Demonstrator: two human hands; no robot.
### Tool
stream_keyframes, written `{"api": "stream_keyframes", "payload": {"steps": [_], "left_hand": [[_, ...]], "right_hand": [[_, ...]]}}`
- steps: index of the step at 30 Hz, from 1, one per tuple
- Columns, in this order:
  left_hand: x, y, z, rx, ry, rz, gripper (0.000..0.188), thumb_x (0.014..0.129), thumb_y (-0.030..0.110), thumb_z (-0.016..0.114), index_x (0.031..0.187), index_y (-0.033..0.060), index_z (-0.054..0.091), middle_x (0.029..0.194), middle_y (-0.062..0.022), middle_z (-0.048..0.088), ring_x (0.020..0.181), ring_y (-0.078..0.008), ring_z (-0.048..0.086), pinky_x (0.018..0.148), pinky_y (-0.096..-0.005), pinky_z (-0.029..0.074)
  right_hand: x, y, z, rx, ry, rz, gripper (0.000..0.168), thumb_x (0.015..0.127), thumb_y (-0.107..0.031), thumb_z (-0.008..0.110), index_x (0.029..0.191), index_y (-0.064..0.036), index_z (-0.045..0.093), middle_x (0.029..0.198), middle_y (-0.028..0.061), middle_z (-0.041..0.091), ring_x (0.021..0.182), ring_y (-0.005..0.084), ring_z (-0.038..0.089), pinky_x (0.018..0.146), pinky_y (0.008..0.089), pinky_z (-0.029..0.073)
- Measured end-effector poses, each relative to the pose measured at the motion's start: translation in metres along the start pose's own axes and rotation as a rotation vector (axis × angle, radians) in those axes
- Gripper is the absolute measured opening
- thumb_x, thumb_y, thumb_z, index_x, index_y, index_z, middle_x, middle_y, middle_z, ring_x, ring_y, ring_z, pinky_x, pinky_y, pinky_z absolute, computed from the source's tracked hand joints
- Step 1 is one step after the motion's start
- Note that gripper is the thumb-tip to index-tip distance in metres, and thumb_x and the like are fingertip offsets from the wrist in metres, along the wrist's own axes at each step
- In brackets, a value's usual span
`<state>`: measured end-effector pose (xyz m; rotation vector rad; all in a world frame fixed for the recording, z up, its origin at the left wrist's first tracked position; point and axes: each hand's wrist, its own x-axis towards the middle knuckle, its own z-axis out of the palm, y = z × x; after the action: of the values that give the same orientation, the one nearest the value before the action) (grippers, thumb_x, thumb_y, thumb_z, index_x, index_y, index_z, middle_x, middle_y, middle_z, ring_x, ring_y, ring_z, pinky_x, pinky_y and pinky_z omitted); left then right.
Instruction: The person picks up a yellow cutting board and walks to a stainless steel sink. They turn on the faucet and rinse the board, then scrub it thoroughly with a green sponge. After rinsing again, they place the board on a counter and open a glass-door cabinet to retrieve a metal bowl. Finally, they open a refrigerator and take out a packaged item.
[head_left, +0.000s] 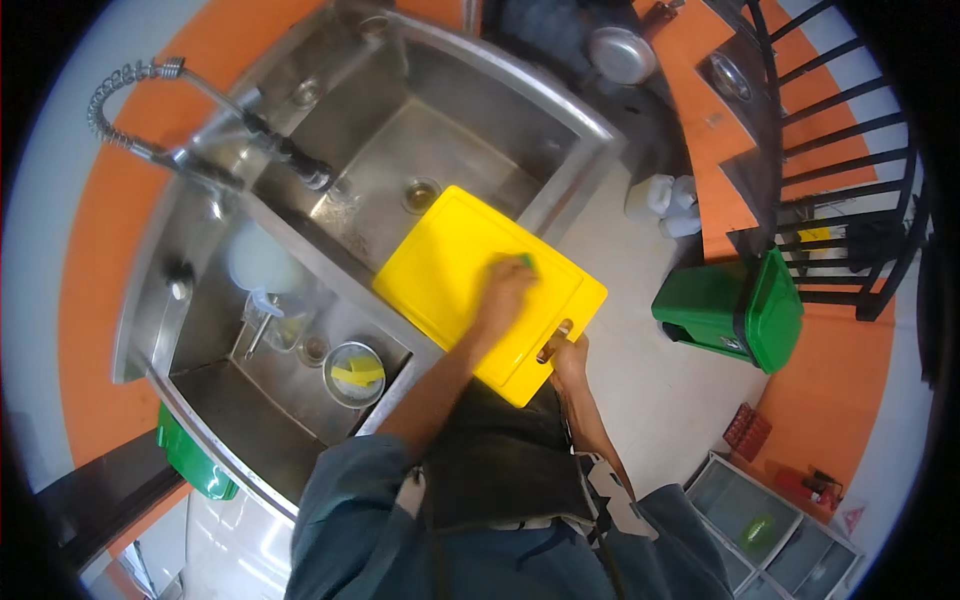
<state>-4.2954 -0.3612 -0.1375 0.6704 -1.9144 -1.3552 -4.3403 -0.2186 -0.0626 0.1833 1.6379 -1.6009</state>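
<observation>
A yellow cutting board (427, 255) is tilted over the near rim of the large sink basin. My left hand (506, 296) lies on the board's face, slightly blurred, closed on a small green scouring pad (527, 261) that shows only in part. At the board's lower right, my right hand (570, 360) grips its edge through the handle slot. Beyond the board, a spring-neck spray faucet (300, 161) hangs over the large basin, with water below its nozzle.
The smaller basin (225, 390) holds a metal bowl (355, 405) with yellow pieces in it, a whitish round container (262, 259) and a clear vessel. A metal divider (337, 281) separates the basins. To the right stand a green pedal bin (705, 307) and white plastic jugs (649, 196).
</observation>
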Motion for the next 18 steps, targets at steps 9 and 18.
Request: {"api": "stream_keyframes", "payload": {"steps": [9, 18], "left_hand": [[0.090, -0.067, -0.039, 0.195, 0.032, -0.059, 0.021, 0.068, -0.003, 0.055, 0.085, 0.0039, 0.066, 0.087, -0.0154, 0.064, 0.089, -0.0323, 0.059, 0.083, -0.0409, 0.045], [0.093, -0.047, -0.035, 0.267, -0.034, -0.012, 0.022, 0.069, -0.006, 0.055, 0.085, 0.0045, 0.067, 0.089, -0.0147, 0.064, 0.094, -0.0304, 0.058, 0.086, -0.0397, 0.045]], "right_hand": [[0.003, 0.009, -0.006, 0.006, 0.021, -0.032, 0.016, 0.097, -0.017, 0.044, 0.089, -0.003, 0.048, 0.066, 0.0046, 0.049, 0.049, 0.0146, 0.046, 0.044, 0.0283, 0.037], [-0.001, 0.004, 0.007, 0.068, 0.029, -0.058, 0.006, 0.086, -0.007, 0.042, 0.087, -0.004, 0.046, 0.066, 0.0046, 0.048, 0.048, 0.0161, 0.048, 0.044, 0.0284, 0.038]]}}
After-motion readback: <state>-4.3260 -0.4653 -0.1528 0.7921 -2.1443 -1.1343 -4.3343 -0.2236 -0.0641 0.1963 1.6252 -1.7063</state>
